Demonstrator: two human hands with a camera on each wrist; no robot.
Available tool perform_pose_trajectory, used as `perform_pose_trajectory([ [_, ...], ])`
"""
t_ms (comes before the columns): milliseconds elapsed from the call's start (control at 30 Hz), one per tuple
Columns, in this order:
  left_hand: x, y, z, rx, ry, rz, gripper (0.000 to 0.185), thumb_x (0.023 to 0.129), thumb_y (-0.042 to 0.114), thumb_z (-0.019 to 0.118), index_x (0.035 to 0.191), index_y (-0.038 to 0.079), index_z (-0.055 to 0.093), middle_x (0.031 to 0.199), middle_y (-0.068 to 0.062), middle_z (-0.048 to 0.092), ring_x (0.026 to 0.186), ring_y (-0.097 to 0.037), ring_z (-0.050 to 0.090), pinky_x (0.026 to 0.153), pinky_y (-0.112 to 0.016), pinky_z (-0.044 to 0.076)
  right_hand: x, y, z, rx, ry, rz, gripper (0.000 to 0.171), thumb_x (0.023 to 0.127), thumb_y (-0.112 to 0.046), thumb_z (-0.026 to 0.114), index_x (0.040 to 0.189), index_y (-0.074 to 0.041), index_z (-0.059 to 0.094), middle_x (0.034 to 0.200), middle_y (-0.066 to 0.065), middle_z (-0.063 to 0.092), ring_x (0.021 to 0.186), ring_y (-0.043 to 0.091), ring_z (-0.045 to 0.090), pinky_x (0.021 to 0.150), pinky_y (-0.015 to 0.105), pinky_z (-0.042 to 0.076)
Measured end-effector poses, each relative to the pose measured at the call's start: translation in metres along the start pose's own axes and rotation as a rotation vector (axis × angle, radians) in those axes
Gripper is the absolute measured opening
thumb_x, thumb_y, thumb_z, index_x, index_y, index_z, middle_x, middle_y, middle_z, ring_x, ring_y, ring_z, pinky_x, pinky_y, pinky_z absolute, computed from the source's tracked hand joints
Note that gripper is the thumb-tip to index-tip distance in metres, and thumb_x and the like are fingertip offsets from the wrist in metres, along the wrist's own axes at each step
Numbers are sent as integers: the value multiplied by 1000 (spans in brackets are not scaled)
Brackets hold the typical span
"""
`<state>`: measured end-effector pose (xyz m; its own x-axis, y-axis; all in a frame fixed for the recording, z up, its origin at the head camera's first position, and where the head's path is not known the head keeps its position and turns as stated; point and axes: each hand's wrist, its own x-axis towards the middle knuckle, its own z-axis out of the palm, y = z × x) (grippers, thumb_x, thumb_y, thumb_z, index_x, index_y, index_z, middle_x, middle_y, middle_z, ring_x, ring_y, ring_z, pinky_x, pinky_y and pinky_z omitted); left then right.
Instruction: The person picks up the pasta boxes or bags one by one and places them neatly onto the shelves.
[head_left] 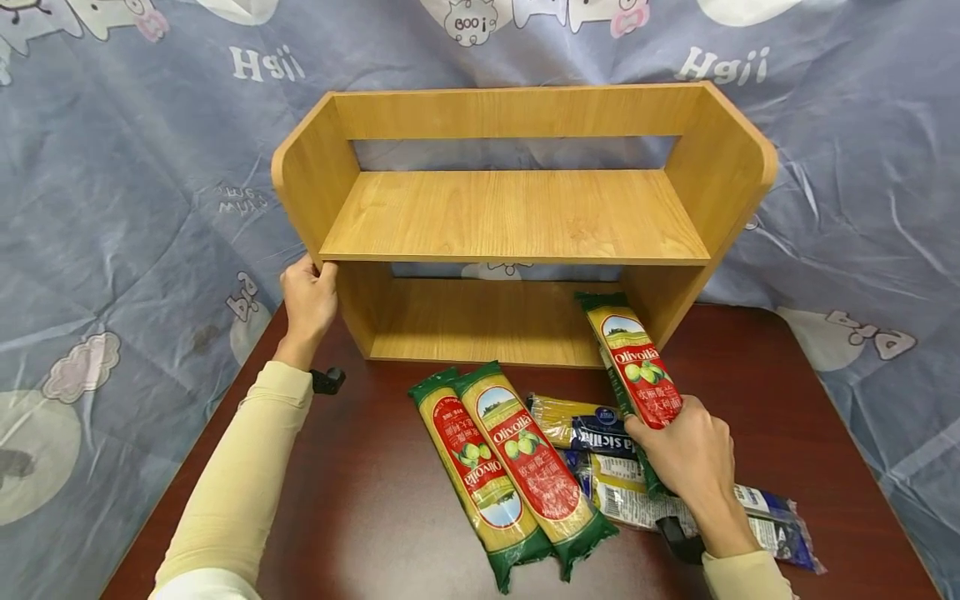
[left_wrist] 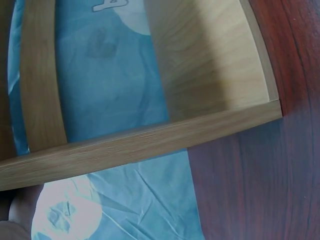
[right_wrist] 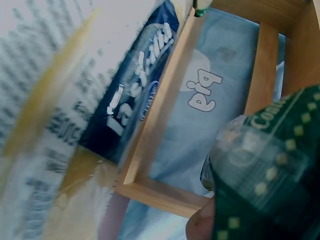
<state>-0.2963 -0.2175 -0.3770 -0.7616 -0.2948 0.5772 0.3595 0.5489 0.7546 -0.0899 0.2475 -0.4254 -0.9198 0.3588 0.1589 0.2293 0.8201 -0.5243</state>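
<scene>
A two-tier wooden shelf [head_left: 517,212] stands at the back of the table. My left hand [head_left: 309,302] grips the front edge of its left side panel, just under the middle board. In my right hand [head_left: 693,458] is a pack of spaghetti [head_left: 637,358] with a red label and green ends, held by its near part. The far end of this pack tilts up into the lower compartment, close to the right side panel. In the right wrist view the pack's green end [right_wrist: 280,165] fills the right side, with a fingertip [right_wrist: 201,220] against it.
Two more red-labelled spaghetti packs [head_left: 480,475] lie side by side at the table's middle. Beneath my right hand are blue-and-yellow pasta packs [head_left: 592,427], partly hidden. A patterned blue cloth [head_left: 150,208] hangs behind the dark red table [head_left: 330,500].
</scene>
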Motion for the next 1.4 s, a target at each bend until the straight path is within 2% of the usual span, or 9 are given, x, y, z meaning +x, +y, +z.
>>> perform_pose_trajectory([
  [133,3,0,3,7,-7,26,24,96,14,57,84,0,72,78,-13,71,68,-9,61,56,-20,42,7,-3,-1,8,9,18,62,77,-43,81,104,9,60,83,23,67,67,39,63,52,46,47],
  [667,4,-1,0,7,-9,9,24,97,17,59,89,1,75,81,-12,73,70,-9,64,57,-20,45,30,-14,2,3,-16,22,59,79,-43,77,104,9,60,86,24,66,72,40,62,53,45,47],
  [933,2,-2,-2,22,-5,-3,24,97,18,61,90,1,75,84,-13,74,73,-16,67,59,-19,45,44,-21,7,12,-13,24,60,80,-45,77,104,8,60,87,24,66,75,41,62,58,48,48],
  [1100,-1,-3,-2,18,-13,-3,24,97,17,59,93,0,76,84,-14,74,74,-20,69,58,-18,46,52,-25,11,30,-18,26,61,80,-45,78,106,8,61,88,23,66,73,39,62,55,45,47],
  [1400,2,-3,-4,28,-19,19,24,97,19,62,85,2,73,80,-11,73,70,-12,64,56,-22,42,60,-32,19,38,-35,21,61,81,-46,77,106,7,61,91,23,66,76,39,62,56,45,48],
])
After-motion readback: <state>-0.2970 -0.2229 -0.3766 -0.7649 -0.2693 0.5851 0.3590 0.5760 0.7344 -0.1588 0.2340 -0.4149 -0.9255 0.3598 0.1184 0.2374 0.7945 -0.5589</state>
